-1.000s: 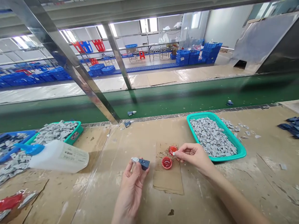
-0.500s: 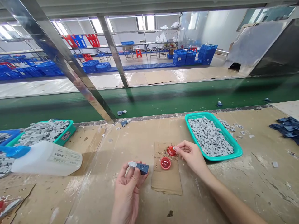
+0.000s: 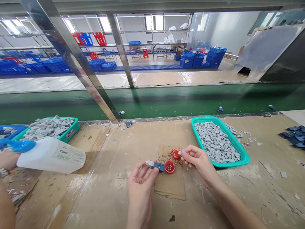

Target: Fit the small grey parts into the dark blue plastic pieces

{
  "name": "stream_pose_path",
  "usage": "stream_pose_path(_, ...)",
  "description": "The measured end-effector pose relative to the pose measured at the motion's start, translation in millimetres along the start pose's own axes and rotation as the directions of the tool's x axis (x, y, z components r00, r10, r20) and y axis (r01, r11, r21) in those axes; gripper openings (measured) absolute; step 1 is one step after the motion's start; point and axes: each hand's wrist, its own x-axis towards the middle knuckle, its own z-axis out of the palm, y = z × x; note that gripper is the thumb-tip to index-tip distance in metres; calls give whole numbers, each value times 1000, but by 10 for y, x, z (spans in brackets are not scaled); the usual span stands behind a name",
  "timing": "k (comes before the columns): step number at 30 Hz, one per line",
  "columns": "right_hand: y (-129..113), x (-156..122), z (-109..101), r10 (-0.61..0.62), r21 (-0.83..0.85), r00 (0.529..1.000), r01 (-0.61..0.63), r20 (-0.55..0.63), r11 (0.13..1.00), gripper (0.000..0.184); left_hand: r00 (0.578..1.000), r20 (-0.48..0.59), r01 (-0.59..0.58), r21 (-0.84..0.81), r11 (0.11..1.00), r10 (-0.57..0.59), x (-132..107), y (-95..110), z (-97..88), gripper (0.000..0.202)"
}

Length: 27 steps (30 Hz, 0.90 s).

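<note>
My left hand [image 3: 142, 183] is closed around a dark-blue plastic part with a light-grey tip [image 3: 158, 166], its blue end beside a red cap of liquid [image 3: 170, 166]. Between the thumb and fingers of my right hand [image 3: 196, 159] is a small light-grey plastic piece [image 3: 179, 153], at the edge of a second red cap [image 3: 175, 154]. Both caps stand on a strip of cardboard [image 3: 169, 187] with brown crumbs around them. To the right of my right hand is a green basket [image 3: 245, 159] heaped with small grey pieces [image 3: 215, 141].
On the left lies a white plastic bottle [image 3: 51, 156] with a blue top; another person's hand [image 3: 8, 160] is beside it. Behind it stands another green basket [image 3: 76, 127]. A green conveyor belt [image 3: 166, 101] crosses behind a slanted metal post [image 3: 78, 63]. Dark-blue parts [image 3: 294, 136] lie far right.
My left hand has moved right and slightly up, bringing the blue part next to the caps. My right hand still pinches its piece. Another person's arm has come in at the left.
</note>
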Motion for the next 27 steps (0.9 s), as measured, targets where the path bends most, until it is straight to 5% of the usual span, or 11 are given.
stream_pose_path(11,-97,-196,124,33,51,979,-44,200,998,27,976,20,-218,95,971,217,-155,-44,291,27)
stream_pose_path(21,-44,-158,149,51,43,961,-65,272,997,31,961,83,-273,145,951,263,-149,-87,237,24)
stream_pose_path(27,-4,-153,72,118,33,893,-147,434,989,35,911,200,-387,115,915,360,-145,-99,207,20)
